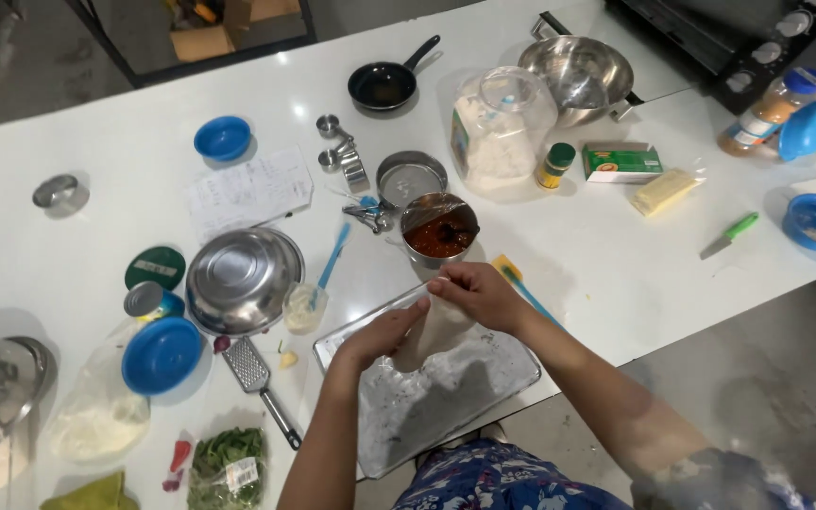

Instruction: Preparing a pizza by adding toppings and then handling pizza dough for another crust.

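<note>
dough [434,331] | held between both hands' fingers [446,283]; above floured tray [484,378]

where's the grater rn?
Head view, lower left of centre: the grater lies on the white table, between the blue lid and the floured tray, below the upturned steel bowl.

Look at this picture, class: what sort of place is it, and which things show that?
Most likely a kitchen or cooking workspace. On the white table stand an oven, a small frying pan and steel mixing bowls, while both hands stretch pale dough over a floured baking tray.
</note>
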